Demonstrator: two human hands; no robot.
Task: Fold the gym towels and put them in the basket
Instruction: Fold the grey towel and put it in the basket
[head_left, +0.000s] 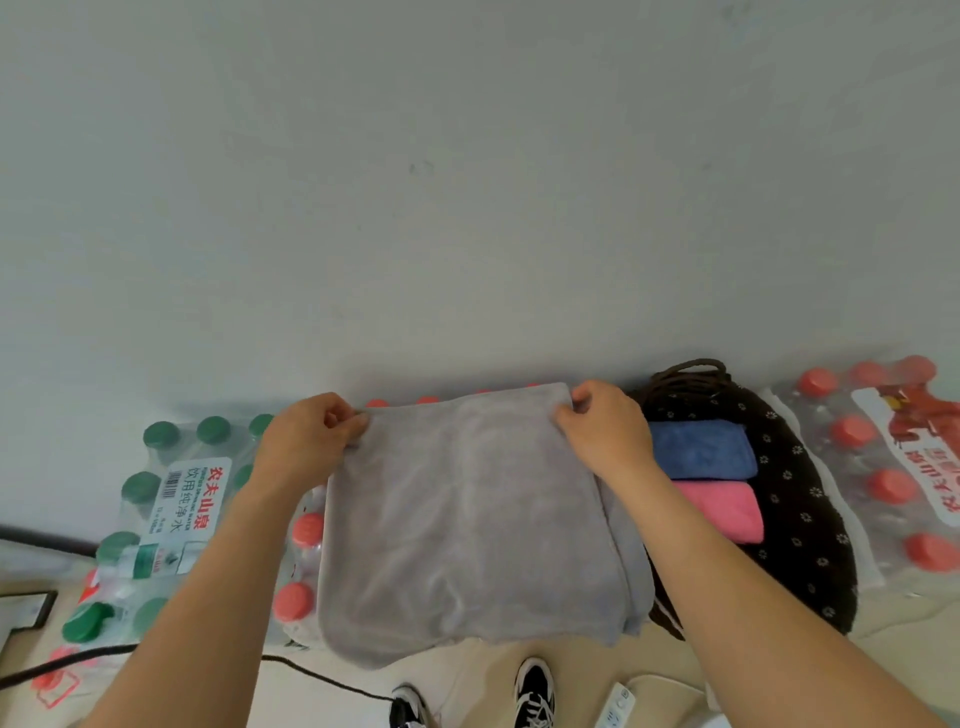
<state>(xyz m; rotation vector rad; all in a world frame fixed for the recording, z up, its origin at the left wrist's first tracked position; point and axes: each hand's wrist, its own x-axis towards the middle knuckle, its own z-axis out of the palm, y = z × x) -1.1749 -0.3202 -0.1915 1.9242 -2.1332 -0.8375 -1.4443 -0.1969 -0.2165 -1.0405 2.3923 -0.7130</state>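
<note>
A grey towel (467, 519) lies folded over on top of a pack of red-capped water bottles (304, 561), its near edge hanging toward me. My left hand (306, 441) pinches its far left corner. My right hand (602, 431) pinches its far right corner. To the right stands a dark brown flower-print basket (800, 499) with rope handles. Inside it lie a folded blue towel (701, 449) and a folded pink towel (722, 512), side by side.
A pack of green-capped bottles (156, 499) stands at the left, another red-capped pack (893, 467) at the right. A pale wall rises right behind them. On the floor below are a black cable (322, 675), my shoes (535, 693) and a white remote (615, 706).
</note>
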